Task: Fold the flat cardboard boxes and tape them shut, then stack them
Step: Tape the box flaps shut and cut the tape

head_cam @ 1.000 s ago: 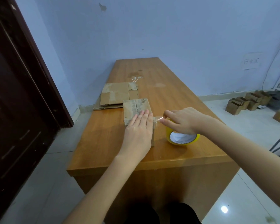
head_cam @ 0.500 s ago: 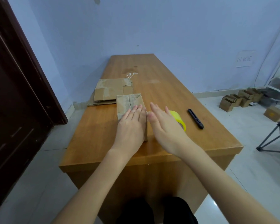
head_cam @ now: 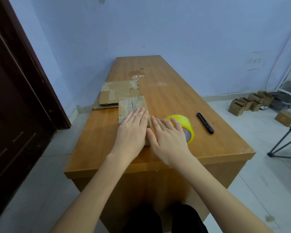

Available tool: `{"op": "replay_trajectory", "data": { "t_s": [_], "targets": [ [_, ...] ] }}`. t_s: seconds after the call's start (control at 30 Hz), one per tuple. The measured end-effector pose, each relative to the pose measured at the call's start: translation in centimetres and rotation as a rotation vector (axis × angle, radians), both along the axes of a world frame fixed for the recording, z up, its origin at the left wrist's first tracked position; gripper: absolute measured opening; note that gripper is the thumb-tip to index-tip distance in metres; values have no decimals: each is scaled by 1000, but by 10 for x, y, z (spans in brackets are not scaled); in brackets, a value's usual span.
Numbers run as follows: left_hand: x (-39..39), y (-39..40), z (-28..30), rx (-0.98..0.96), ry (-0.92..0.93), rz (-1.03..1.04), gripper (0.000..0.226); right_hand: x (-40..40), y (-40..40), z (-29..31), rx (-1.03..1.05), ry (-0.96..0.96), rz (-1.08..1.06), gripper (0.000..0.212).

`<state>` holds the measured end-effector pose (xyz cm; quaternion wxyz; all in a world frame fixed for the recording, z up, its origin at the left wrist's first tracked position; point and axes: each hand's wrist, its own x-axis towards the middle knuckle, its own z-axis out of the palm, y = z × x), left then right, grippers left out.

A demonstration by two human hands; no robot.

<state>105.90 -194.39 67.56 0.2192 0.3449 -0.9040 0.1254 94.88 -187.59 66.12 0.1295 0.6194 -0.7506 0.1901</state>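
A small folded cardboard box [head_cam: 130, 106] with printed text on top sits on the wooden table [head_cam: 173, 98]. My left hand [head_cam: 133, 130] lies flat on the box's near half, fingers straight. My right hand [head_cam: 168, 137] is flat with straight fingers against the box's right side, partly covering a yellow tape roll [head_cam: 183, 122]. Flat cardboard boxes [head_cam: 116, 93] lie stacked just behind the folded one.
A black utility knife [head_cam: 205, 122] lies on the table right of the tape. A crumpled bit of clear tape [head_cam: 137, 76] sits farther back. Several small cardboard boxes [head_cam: 249, 102] stand on the floor at right, beside a folding stool [head_cam: 287, 142]. A dark door [head_cam: 15, 91] is at left.
My right hand let go of the tape end it pinched beside the roll and now lies flat against the box's right side. The left hand stayed pressed on the box.
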Motion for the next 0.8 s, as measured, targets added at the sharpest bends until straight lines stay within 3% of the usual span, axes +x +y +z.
{"op": "replay_trajectory", "data": {
  "t_s": [0.27, 0.5, 0.8],
  "targets": [
    [-1, -2, -4, -22, -15, 6, 49, 4, -2, 1, 61, 20, 92, 83],
    [1, 0, 0, -44, 15, -20, 49, -5, 3, 25, 302, 111, 120, 80],
    [0, 0, 2, 0, 32, -26, 51, 9, -2, 22, 311, 153, 60, 81]
  ]
}}
